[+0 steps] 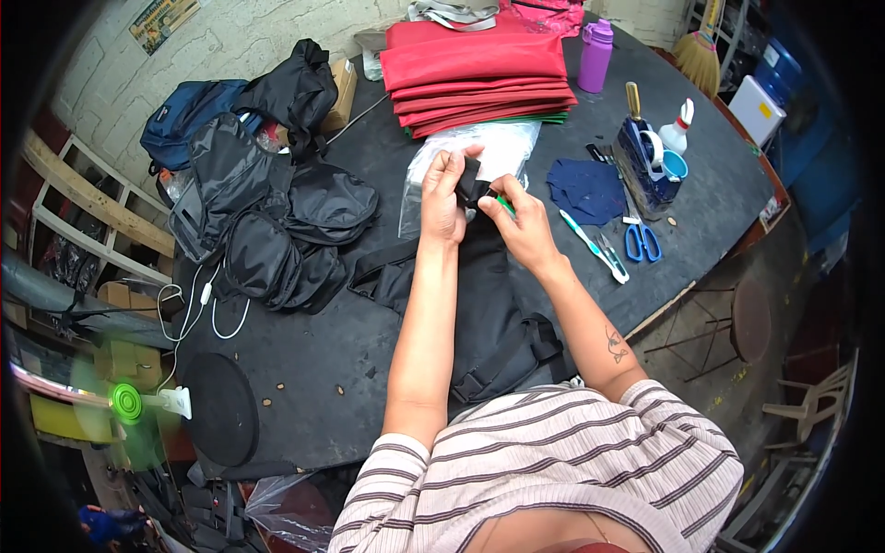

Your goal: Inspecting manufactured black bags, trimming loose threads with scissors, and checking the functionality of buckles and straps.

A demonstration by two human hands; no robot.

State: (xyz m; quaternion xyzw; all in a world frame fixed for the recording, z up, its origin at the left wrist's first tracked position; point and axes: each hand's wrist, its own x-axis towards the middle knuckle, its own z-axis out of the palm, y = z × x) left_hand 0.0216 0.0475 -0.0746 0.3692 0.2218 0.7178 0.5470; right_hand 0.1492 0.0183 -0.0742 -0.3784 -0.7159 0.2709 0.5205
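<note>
Two bare hands (445,203) (522,224) are showing. One purple water bottle (596,61), one spray bottle (677,138), one pair of blue-handled scissors (643,231), one navy cloth (581,189), one green fan (126,404), one straw broom (698,61) and one round-seated stool (751,320) are appearing.

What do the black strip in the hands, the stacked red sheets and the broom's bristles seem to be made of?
Black strip: perhaps webbing, going by its dull, flat look; no weave shows.
Red sheets: likely coated fabric or vinyl, given the soft sheen and smooth, rounded folds.
Bristles: probably plant fibre or straw, matte, judging by their tan colour and fine strands.
</note>
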